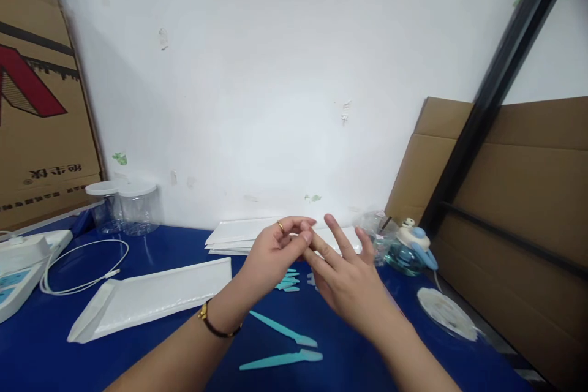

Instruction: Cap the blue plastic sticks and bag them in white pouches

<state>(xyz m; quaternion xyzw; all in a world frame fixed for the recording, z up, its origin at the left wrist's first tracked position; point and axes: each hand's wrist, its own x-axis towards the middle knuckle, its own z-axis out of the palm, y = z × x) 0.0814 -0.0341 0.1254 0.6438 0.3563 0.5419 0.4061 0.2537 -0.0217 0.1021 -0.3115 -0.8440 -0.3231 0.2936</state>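
Observation:
My left hand (278, 251) is raised over the table, its thumb and index finger pinched together at the fingertips of my right hand (351, 282). Anything between those fingertips is too small or hidden to make out. The outer fingers of my right hand are spread; its thumb is out of sight. Below my hands lie two turquoise eyebrow razors, an upper one (282, 327) and a lower one (281, 360), forming a sideways V. Several more turquoise razors (288, 283) sit behind, partly covered by my hands. Left of my left wrist rests a white padded envelope (160, 291).
A stack of white envelopes (239, 236) lies against the wall. Clear lidded jars (138, 208), a white cable (87, 288) and a power strip (27, 263) are at left. At right stand a teal bottle (408, 251), a round white disc (446, 313) and cardboard (528, 214).

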